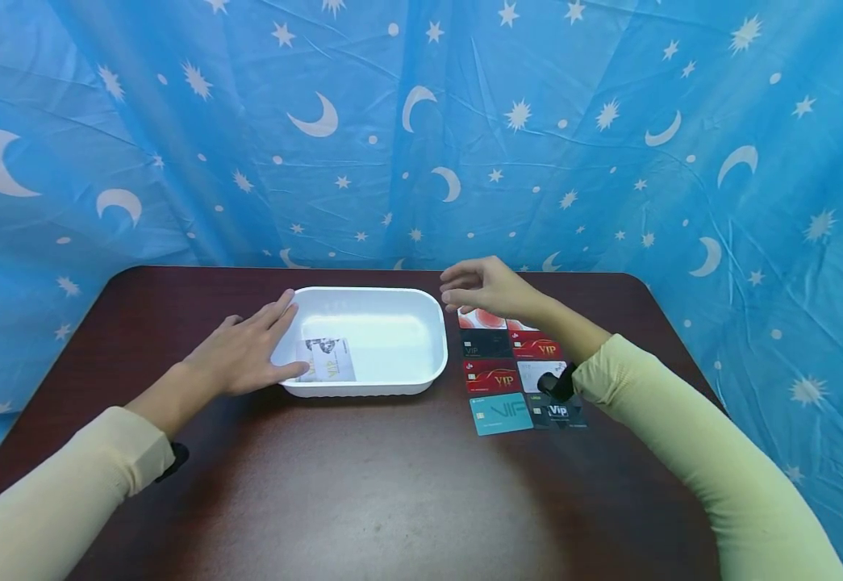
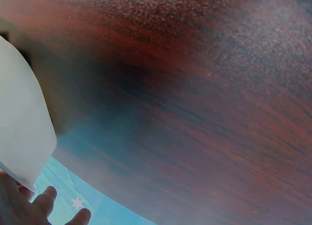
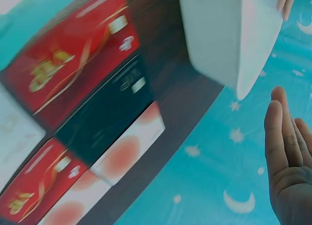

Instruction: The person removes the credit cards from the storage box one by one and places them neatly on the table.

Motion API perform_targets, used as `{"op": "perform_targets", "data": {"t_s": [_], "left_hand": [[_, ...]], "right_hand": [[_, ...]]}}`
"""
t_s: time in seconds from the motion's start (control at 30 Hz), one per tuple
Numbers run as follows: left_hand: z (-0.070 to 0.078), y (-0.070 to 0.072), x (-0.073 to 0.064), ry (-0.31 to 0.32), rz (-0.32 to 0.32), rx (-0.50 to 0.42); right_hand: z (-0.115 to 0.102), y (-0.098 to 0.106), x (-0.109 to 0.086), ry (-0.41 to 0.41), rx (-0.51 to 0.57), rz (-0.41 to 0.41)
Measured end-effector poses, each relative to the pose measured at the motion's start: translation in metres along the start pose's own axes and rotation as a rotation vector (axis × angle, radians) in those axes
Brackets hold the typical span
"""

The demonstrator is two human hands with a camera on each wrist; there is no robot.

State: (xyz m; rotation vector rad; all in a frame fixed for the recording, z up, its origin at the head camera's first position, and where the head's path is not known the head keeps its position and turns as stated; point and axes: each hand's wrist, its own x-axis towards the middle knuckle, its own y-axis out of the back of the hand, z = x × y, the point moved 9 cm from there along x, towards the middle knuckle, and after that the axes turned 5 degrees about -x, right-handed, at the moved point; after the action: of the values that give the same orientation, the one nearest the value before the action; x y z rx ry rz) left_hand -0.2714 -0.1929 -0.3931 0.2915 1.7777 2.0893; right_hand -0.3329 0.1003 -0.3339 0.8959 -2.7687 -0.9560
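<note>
A white rectangular tray (image 1: 363,386) stands on the dark brown table, and pale cards with gold lettering (image 1: 328,361) lie in its left part. My left hand (image 1: 247,353) is at the tray's left end, fingers spread along the rim and thumb reaching over the front left corner. Just beyond the tray's right rim, my right hand (image 1: 494,289) hovers above the far end of the laid-out cards. Its fingers are loosely bent with nothing held; in the right wrist view the palm (image 3: 292,181) is bare. Nearest below it lie white cards with red circles (image 3: 122,159).
Several cards lie in two columns right of the tray, among them a red VIP card (image 1: 492,377), a black card (image 1: 486,344) and a teal card (image 1: 501,415). A blue curtain (image 1: 392,161) with moons and stars hangs behind the table (image 1: 363,492).
</note>
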Motion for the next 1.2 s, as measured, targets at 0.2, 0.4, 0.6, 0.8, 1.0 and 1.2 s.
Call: {"op": "perform_targets", "data": {"t_s": [0.2, 0.4, 0.6, 0.8, 1.0, 1.2], "left_hand": [[-0.001, -0.001, 0.001, 0.001, 0.002, 0.001], [-0.001, -0.001, 0.001, 0.001, 0.002, -0.004], [0.000, 0.000, 0.001, -0.001, 0.002, -0.009], [-0.002, -0.002, 0.002, 0.015, -0.014, -0.008], [-0.003, -0.003, 0.002, 0.010, -0.022, -0.009], [-0.001, -0.002, 0.001, -0.002, -0.015, -0.002]], "right_hand": [[-0.016, -0.028, 0.027, 0.002, -0.002, -0.123], [-0.022, -0.055, 0.045, -0.039, 0.000, -0.262], [-0.027, -0.071, 0.061, -0.040, 0.007, -0.275], [-0.027, -0.091, 0.073, -0.072, -0.040, -0.337], [-0.028, -0.105, 0.084, -0.119, -0.082, -0.369], [-0.029, -0.121, 0.092, -0.134, -0.116, -0.403]]}}
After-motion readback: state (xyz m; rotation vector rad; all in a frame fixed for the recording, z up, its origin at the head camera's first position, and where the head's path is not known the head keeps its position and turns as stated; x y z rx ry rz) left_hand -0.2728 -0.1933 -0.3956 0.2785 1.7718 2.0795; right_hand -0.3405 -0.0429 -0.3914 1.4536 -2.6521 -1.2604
